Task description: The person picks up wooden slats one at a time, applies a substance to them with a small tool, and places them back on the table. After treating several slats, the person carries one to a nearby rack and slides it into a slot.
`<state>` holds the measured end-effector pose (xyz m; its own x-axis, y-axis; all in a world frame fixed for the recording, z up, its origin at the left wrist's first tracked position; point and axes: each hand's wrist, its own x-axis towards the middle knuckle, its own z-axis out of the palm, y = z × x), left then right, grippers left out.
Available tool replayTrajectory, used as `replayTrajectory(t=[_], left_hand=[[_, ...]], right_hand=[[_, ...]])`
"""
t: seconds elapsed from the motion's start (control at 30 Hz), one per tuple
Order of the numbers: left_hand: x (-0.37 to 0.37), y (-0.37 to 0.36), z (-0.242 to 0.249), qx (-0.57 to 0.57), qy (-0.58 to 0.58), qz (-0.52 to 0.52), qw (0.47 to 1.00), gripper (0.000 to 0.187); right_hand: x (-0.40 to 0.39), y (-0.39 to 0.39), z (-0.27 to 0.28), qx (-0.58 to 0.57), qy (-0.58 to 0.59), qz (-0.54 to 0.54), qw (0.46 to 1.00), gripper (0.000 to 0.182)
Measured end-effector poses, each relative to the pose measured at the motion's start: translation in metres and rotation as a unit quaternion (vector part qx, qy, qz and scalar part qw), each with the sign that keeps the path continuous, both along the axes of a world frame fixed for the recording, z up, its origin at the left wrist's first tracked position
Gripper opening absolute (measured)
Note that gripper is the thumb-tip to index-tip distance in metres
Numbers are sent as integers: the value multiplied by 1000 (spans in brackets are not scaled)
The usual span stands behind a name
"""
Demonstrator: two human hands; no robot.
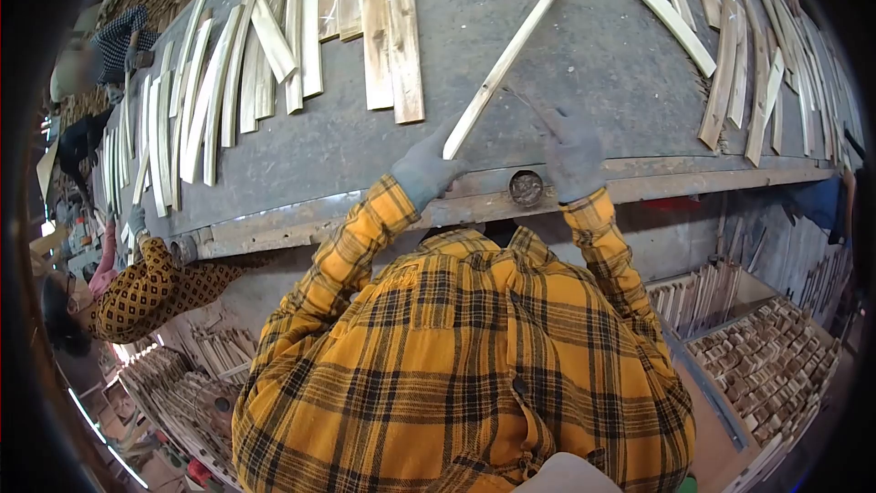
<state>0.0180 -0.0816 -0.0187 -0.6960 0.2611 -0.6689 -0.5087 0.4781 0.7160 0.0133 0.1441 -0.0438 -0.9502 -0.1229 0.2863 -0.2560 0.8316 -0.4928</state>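
My left hand (425, 170), in a grey glove, is closed on the near end of a narrow wooden strip (500, 73), which slants up and away to the right over the dark table. My right hand (575, 157), also gloved in grey, is closed on a thin, dark tool (534, 106) whose tip points toward the strip. The tool's exact shape is hard to make out. Between my hands, at the table's near edge, sits a small round can (526, 188) with dark brown contents.
Wooden strips lie on the table (493, 0) at left and right, among them a wide board (404, 46). Co-workers stand at the left, one in a patterned sleeve (151, 288). Crates of wood pieces (766, 374) stand below the table edge.
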Motion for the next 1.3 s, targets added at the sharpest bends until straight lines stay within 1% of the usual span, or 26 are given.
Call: replayTrajectory(t=[0.1,0.2,0.27,0.4,0.5,0.6,0.7,0.8,0.9,0.93,1.0,1.1,1.2,1.3], left_hand=[[9,-4,26,-81,-23,-23,996,71],[14,-9,25,-78,-25,-23,996,71],[11,-3,14,-74,-17,-26,997,71],[8,-5,25,-90,-13,-48,995,71],[4,0,12,-97,18,-57,993,73],[5,-9,20,-154,45,-124,979,70],[3,1,24,-233,84,-180,952,69],[2,-2,33,-265,85,-195,940,68],[2,-5,36,-271,91,-199,937,68],[0,-2,37,-266,84,-199,939,68],[-1,-6,39,-253,74,-199,944,68],[0,-9,41,-245,81,-192,947,68],[0,-3,34,-251,115,-185,943,70],[-3,-10,40,-240,86,-188,948,70]], right_hand=[[11,-26,5,8,-21,4,1000,37],[12,-36,3,39,0,14,999,40],[7,-29,-10,71,6,9,997,38],[13,-28,-12,111,29,10,993,37],[20,-15,3,189,-64,-27,979,39],[22,-22,13,177,-59,-59,981,43],[16,-23,12,135,-18,-38,990,45],[17,-35,10,104,-25,-32,994,47],[22,-34,10,75,6,-15,997,46],[21,-29,9,-16,-12,-5,1000,46],[21,-29,9,-195,-46,16,980,44],[17,-33,2,-178,-38,-31,983,42],[19,-30,5,-60,-17,-29,998,42],[23,-33,7,-122,-49,31,991,41]])
